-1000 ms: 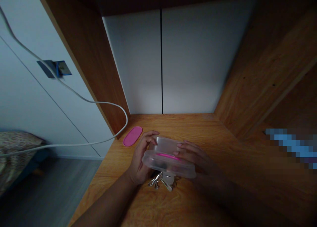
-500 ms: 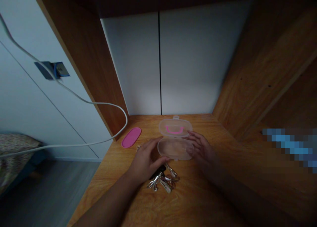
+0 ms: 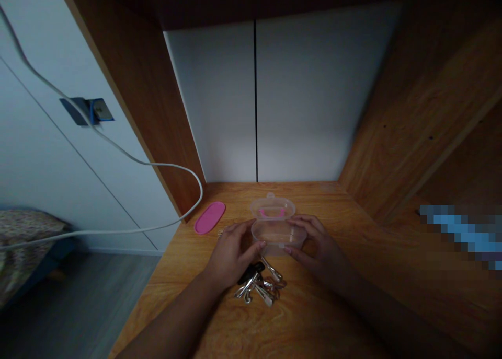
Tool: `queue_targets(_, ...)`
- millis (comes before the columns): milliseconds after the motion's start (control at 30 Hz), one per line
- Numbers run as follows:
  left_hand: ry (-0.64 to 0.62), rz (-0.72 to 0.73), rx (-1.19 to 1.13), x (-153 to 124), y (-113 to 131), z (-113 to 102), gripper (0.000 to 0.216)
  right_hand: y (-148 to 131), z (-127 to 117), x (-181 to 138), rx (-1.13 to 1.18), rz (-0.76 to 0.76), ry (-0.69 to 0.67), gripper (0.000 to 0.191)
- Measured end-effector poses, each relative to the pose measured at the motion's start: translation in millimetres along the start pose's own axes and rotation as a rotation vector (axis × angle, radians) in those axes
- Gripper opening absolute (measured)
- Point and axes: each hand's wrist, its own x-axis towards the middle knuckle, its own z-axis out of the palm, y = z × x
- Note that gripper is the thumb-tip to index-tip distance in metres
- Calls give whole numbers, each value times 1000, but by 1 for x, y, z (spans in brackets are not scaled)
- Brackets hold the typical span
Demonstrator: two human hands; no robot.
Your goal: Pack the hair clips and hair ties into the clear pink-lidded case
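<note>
A clear plastic box (image 3: 278, 232), oval in outline, stands on the wooden desk with its hinged lid (image 3: 272, 208) tipped back. The lid carries a pink handle (image 3: 272, 212). My left hand (image 3: 235, 252) grips the box's left end, thumb on the front rim. At the right end my right hand (image 3: 319, 246) grips it too, thumb on the front wall and fingers along the back. Just in front of the box lies a pile of silver metal clips (image 3: 263, 286), with a black piece (image 3: 251, 271) among them, partly under my left hand.
A pink oval tray or lid (image 3: 210, 218) lies at the back left. Small metal pieces (image 3: 221, 232) peek out behind my left hand. A white cable (image 3: 172, 164) loops across the left side. White panels (image 3: 298, 108) and wooden side boards (image 3: 396, 139) enclose the desk (image 3: 309, 322).
My right hand has closed onto the right end of the box, its thumb now at the front. The box has tilted or turned slightly, and its lid looks more foreshortened.
</note>
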Motion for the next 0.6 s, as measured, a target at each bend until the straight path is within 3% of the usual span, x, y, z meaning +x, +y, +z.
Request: queue_targets(600,27,-15,-44,2,-3,1,48,5,1,0,8,-17,45,38)
